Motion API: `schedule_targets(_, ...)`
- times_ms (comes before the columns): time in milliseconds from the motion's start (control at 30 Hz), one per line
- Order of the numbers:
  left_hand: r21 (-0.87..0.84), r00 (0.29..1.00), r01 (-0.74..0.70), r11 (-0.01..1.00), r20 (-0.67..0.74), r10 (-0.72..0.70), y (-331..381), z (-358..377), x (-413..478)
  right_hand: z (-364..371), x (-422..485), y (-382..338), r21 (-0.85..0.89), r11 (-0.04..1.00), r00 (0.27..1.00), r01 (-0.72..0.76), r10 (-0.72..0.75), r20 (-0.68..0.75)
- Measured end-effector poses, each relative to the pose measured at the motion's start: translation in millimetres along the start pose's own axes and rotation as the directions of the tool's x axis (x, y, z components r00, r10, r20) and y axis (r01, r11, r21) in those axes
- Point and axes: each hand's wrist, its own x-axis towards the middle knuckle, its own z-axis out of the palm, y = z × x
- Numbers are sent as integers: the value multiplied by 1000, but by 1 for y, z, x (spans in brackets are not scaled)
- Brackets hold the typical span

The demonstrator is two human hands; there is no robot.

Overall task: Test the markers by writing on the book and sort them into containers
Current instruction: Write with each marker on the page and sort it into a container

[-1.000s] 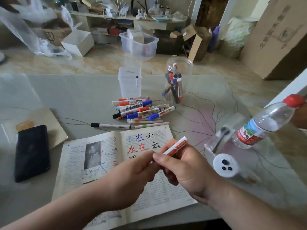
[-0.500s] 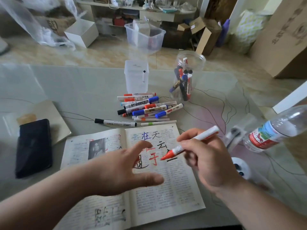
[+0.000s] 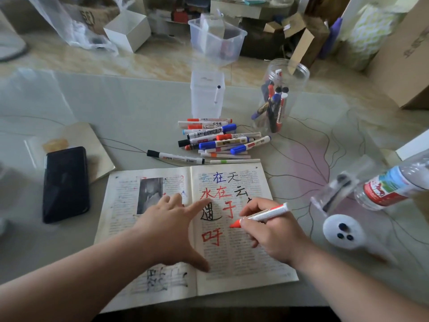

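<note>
Two hands over open book (image 3: 234, 256): left hand (image 3: 170, 225) spread wide, pressing pages flat; right hand (image 3: 270, 238) gripping red marker (image 3: 264, 215), tip on right page. Loose markers (image 3: 216, 140) heaped at 12 o'clock, touching book's far edge. Square container (image 3: 207, 94) and round jar (image 3: 279, 96) beyond. Bare surface (image 3: 116, 105) toward 10 o'clock. Written: 在天, 水在.

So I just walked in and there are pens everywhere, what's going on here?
A person is testing markers on an open book. The right hand holds an uncapped red marker, its tip near the right page, close to a red character. The left hand lies spread across the book. A pile of markers waits behind it, near a clear jar holding several markers and a square container holding one.
</note>
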Motion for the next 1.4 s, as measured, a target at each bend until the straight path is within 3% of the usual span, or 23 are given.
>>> schedule_targets(767, 23, 1000, 0, 1000, 2, 0, -3, -2, 8, 2, 6, 17, -124, 992, 1000, 24, -26, -12)
schedule_targets(900, 27, 1000, 1, 1000, -2, -1, -3, -1, 8, -1, 5, 16, -62, 997, 999, 37, -35, 34)
schedule_targets(1167, 33, 1000, 5, 999, 0, -5, -3, 0, 9, 1, 2, 15, -127, 990, 997, 60, -52, 59)
schedule_targets(1400, 34, 1000, 2, 999, 1, -2, -3, -1, 8, -4, -1, 9, -203, 972, 981, 115, -80, 176)
